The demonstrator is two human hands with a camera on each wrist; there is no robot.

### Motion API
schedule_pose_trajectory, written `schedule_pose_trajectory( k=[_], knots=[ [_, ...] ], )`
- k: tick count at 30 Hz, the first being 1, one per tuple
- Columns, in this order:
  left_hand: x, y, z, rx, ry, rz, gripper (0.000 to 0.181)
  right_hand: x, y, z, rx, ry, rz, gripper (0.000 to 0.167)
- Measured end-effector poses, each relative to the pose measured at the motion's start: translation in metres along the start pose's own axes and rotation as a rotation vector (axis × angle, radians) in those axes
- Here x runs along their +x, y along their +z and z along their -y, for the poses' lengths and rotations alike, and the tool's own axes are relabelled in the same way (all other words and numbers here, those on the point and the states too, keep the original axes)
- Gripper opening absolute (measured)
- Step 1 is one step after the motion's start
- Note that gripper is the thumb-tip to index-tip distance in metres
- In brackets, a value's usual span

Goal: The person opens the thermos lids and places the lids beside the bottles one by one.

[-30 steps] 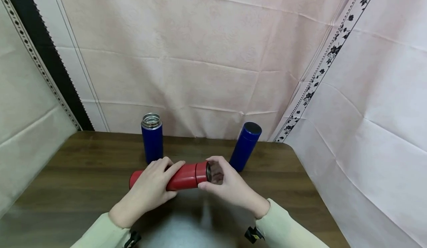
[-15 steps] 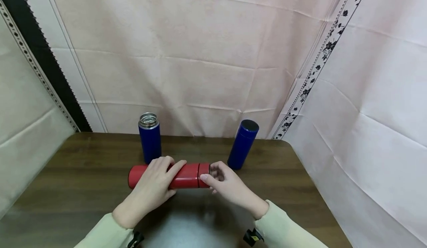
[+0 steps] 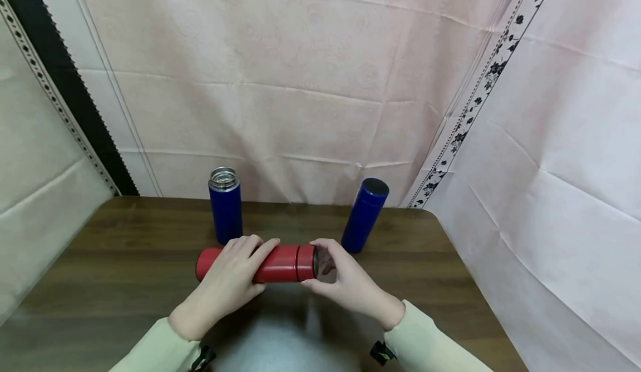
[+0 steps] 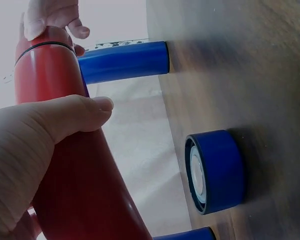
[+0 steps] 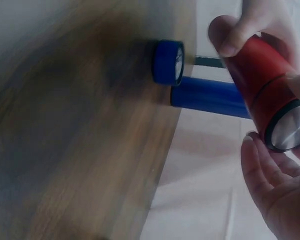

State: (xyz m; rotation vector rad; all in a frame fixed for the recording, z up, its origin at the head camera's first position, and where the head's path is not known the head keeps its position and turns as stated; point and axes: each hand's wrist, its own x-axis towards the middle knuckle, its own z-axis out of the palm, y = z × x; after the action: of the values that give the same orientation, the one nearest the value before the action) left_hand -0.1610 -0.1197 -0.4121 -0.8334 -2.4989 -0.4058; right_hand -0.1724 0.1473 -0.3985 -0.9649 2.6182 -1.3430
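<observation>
"While the left hand (image 3: 225,283) wraps the red bottle (image 3: 277,263) round its body, where's that bottle sitting?"

"On its side, held above the worktop (image 3: 100,283), red cap (image 3: 306,262) pointing right!"

"And the right hand (image 3: 345,280)?"

"Right at that end: fingers curved, parted just the cap's width, thumb and fingertips pinching its sides. The left's fingers are closed firmly about the body."

"Behind them?"

"Two blue ones standing! The uncapped blue bottle (image 3: 226,211) beyond the left hand, the capped blue bottle (image 3: 364,216) beyond the right. And a loose blue cap (image 4: 220,172), inside facing up, on the worktop!"
</observation>
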Motion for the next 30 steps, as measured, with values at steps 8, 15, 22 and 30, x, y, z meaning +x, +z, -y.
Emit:
schedule_pose_trajectory(
  k=[8,15,22,30],
  knots=[
    [0.009,-0.003,0.001,-0.018,-0.002,-0.023,0.082,0.008,-0.004,0.006,0.014,0.061,-0.095,0.061],
    [0.012,-0.003,0.001,-0.006,0.005,-0.035,0.083,0.014,-0.003,0.011,0.154,0.292,-0.019,0.051],
    [0.003,0.001,-0.001,0.0,0.009,-0.001,0.079,0.008,0.004,0.008,0.187,0.337,0.027,0.052],
    [-0.006,0.002,-0.002,-0.014,-0.004,0.009,0.08,0.0,0.009,0.006,0.069,0.141,0.019,0.06]
  ],
)
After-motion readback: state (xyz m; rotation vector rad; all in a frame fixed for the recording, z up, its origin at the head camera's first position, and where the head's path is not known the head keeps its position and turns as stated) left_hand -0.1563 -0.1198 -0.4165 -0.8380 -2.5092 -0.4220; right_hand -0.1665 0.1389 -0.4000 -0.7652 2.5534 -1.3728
